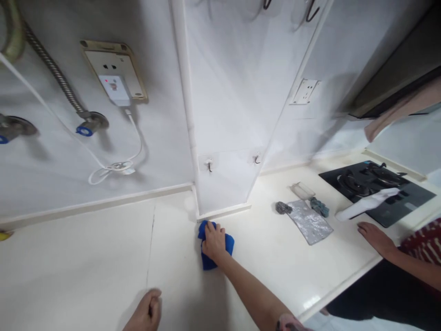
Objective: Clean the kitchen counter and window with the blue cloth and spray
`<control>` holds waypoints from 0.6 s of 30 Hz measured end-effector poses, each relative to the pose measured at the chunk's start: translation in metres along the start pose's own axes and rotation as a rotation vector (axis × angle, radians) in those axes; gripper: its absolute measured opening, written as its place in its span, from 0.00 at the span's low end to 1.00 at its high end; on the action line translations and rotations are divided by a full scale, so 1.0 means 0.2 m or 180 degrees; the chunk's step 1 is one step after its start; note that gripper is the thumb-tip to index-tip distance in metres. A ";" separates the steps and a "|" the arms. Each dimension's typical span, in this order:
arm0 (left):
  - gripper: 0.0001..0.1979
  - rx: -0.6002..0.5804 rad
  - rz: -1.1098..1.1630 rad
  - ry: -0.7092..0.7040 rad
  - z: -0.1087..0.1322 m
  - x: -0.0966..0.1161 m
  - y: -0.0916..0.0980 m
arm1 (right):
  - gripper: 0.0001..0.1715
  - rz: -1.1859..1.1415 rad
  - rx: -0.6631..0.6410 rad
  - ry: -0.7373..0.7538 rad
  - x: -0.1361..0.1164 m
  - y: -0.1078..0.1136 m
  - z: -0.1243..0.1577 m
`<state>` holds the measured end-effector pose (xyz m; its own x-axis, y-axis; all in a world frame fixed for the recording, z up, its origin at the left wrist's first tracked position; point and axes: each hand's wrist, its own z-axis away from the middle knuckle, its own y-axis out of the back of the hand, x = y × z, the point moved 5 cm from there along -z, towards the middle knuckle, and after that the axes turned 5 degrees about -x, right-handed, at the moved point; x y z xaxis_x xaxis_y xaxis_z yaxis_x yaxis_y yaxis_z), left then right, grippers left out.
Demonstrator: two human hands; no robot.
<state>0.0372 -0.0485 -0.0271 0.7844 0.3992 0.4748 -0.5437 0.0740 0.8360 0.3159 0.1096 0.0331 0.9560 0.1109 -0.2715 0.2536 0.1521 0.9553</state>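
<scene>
**Blue cloth pressed to counter at foot of kitchen pillar**

A blue microfibre cloth (208, 261) lies bunched on the cream counter (86, 262), just below the pale skirting strip (223, 212) at the foot of a tiled pillar (223, 101). A person's right hand (214, 242) bears down on it, fingers close together and slightly curled over the folds, not pinching a corner. The cloth's upper fold reaches almost to the strip. With the palm centred above the wad and the wrist low, pressure appears well placed to reach the counter surface along that edge.

The left hand (146, 312) hangs near the counter's front edge, its fingers curled into a loose fist and holding nothing visible.

Farther along the counter, a crinkled foil sheet (309, 222) lies flat, with a dark scouring pad (283, 208) at one corner, a teal scrubber (319, 207) at another and a clear plastic tray (302, 191) just beyond. A white spray bottle (367, 204) lies across a black glass gas hob (409, 195). At the counter's right edge, a nearby person's hand (375, 239), from a red-striped sleeve, rests by the hob. On the wall at left are a braided hose (55, 69) and a socket with a plugged-in adapter (115, 69).
</scene>
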 end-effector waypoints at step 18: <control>0.21 -0.0014 0.0121 -0.0238 -0.01 0.03 0.02 | 0.21 -0.2078 -0.0256 0.2132 -0.18 -0.23 0.66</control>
<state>0.0394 -0.0440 -0.0214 0.7832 0.3323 0.5255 -0.5747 0.0642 0.8158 0.2897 -0.0312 0.0152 0.3380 0.5180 -0.7858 0.6750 0.4484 0.5859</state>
